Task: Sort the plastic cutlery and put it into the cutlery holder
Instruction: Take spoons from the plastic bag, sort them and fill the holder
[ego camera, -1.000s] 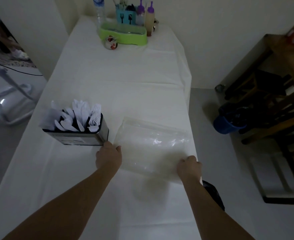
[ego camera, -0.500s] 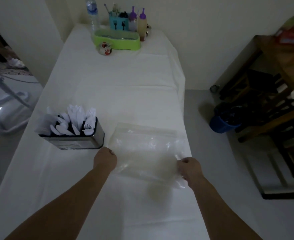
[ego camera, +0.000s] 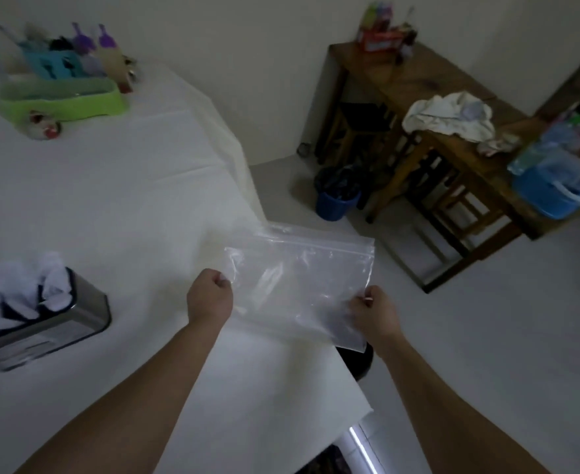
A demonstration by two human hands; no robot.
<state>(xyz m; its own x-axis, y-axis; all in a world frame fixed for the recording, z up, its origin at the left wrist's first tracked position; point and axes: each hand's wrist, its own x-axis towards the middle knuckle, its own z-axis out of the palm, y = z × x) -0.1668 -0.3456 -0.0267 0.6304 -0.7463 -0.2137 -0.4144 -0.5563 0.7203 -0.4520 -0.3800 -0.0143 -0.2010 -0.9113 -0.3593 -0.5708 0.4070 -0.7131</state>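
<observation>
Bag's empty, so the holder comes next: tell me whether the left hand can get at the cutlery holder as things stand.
Probably not yet: the left hand is shut on the plastic bag. The tablecloth between it and the cutlery holder looks bare, so once it lets go the way seems free.

Both hands pinch a clear zip bag: left hand [ego camera: 209, 297] and right hand [ego camera: 374, 316] at its near corners, over the desk [ego camera: 127, 186] edge; the cutlery holder [ego camera: 47, 323] stands left, filled with white plastic cutlery [ego camera: 18, 292].

A plain room in a home or small eatery: a long table [ego camera: 110, 200] under a white cloth, a green tray [ego camera: 59, 97] of sauce bottles [ego camera: 105, 53] at its far end, wooden furniture [ego camera: 418, 107] heaped with laundry [ego camera: 449, 114], a blue bin [ego camera: 336, 200] on the bare floor.
</observation>
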